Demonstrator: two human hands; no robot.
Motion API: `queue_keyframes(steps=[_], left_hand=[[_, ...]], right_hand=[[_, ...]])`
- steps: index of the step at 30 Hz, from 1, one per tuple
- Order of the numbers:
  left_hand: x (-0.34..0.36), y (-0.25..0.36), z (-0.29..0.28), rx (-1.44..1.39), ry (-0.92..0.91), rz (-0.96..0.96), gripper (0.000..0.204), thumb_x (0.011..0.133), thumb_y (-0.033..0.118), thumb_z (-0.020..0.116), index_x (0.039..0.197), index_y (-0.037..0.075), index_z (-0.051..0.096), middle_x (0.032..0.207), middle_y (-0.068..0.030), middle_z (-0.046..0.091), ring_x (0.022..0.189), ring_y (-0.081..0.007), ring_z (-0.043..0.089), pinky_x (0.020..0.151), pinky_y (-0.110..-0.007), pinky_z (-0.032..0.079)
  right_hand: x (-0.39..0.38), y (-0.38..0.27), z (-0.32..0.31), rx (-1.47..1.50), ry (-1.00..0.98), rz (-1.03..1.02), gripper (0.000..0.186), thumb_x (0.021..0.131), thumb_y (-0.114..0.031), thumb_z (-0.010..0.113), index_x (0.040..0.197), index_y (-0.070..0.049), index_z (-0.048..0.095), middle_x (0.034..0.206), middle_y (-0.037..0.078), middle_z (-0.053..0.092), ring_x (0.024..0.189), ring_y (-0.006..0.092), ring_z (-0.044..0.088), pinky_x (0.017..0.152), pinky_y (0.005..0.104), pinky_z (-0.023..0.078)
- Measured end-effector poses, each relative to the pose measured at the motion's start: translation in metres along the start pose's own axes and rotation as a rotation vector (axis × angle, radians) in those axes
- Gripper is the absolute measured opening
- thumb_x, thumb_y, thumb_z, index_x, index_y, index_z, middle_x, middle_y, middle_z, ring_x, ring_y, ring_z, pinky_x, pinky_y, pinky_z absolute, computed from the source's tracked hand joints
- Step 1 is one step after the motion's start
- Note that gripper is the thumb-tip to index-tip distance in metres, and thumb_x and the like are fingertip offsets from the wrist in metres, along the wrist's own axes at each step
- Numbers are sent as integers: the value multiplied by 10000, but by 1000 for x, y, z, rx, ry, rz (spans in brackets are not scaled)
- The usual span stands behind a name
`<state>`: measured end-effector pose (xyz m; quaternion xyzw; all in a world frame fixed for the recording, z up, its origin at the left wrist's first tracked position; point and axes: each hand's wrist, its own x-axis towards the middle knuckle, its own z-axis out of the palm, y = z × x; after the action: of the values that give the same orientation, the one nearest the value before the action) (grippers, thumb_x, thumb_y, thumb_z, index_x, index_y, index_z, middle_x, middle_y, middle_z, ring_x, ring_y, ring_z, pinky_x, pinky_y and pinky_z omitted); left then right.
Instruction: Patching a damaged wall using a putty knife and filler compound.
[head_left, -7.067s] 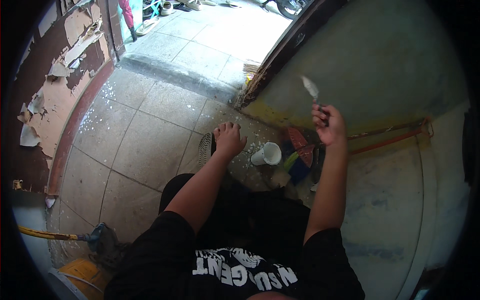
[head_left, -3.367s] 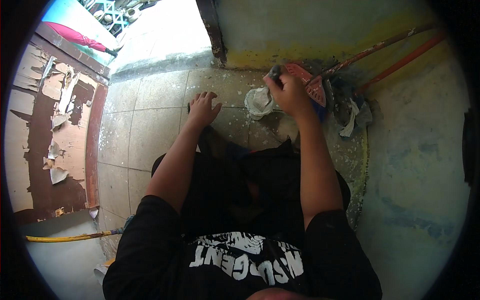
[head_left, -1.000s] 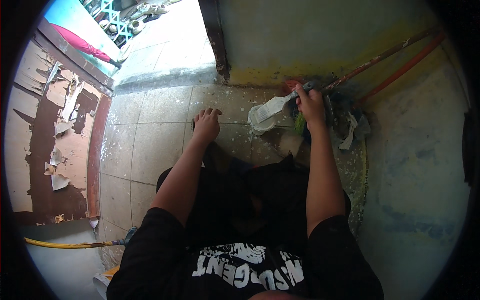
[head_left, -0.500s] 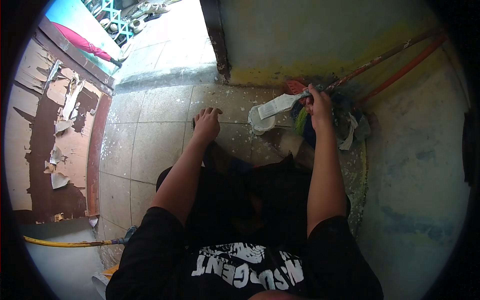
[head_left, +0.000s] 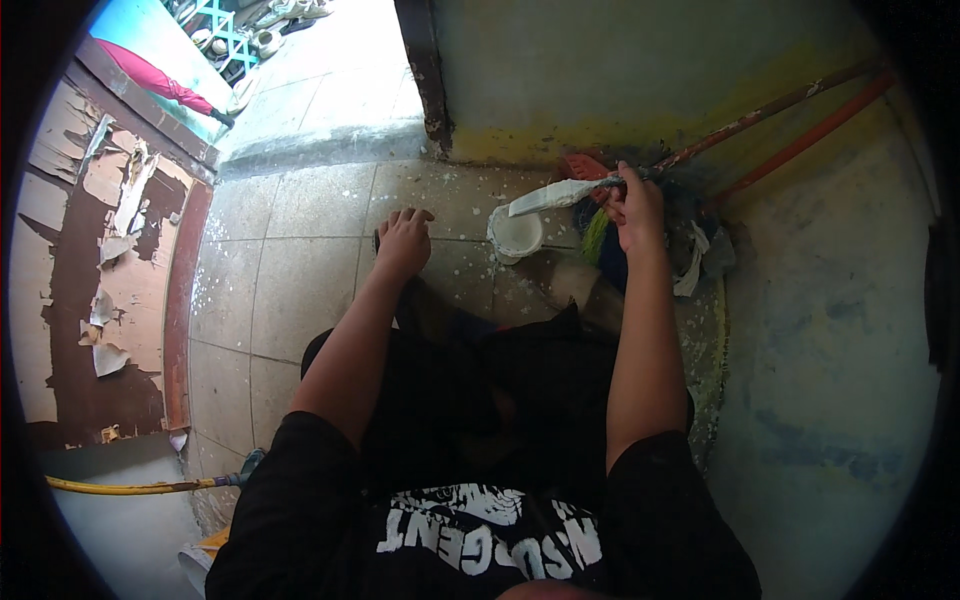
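Above the white cup (head_left: 516, 235), the right hand (head_left: 634, 198) grips a putty knife (head_left: 558, 196); left hand (head_left: 403, 243) lies open on tile.

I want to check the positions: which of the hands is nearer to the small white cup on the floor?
Right. The right hand is just beside the white cup; the left hand rests farther away.

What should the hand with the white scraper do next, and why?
Probably dip the scraper into the small white cup. The right hand holds the scraper with its blade just above the cup's open top, pointing left. The left hand rests flat on the tiled floor, so it seems to be only propping the person up.
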<state>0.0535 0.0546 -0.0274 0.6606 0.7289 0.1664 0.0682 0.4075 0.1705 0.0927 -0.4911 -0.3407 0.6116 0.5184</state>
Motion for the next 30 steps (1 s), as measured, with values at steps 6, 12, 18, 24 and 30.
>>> queue_keyframes(steps=[6,12,18,24,30], left_hand=[[1,-2,-1,0,29,7,287,929,178,553,1208,180,622,1259,-96,591,1262,-324,496,1047,-497,358],[1,13,-18,-53,0,5,329,927,328,620,1214,166,615,1298,-94,589,1272,-311,496,1057,-490,348],[-6,71,-31,-234,-89,119,658,870,547,685,1354,128,533,1372,-125,542,1344,-335,445,1124,-507,291],[-3,114,-19,-248,-17,185,1060,686,597,823,1501,100,364,1474,-161,455,1400,-354,385,1158,-516,249],[-8,122,-10,-295,37,205,1095,641,492,882,1505,94,340,1461,-157,466,1396,-348,389,1164,-500,236]], right_hand=[[-10,-9,9,-65,-26,-37,288,975,-301,633,879,-31,610,637,9,511,488,92,446,416,259,268],[-31,-8,28,-691,-174,-352,340,965,-358,650,987,-20,668,725,65,640,636,143,591,625,321,482],[-23,56,41,-888,-406,-407,216,964,-238,659,985,-23,642,769,63,645,746,153,606,719,336,488],[-29,61,54,-1048,-501,-352,288,912,-287,674,1060,-40,680,895,224,699,830,358,691,752,429,518],[-34,46,43,-1080,-507,-172,252,910,-242,686,1097,-73,674,856,205,673,761,324,639,726,413,504]])
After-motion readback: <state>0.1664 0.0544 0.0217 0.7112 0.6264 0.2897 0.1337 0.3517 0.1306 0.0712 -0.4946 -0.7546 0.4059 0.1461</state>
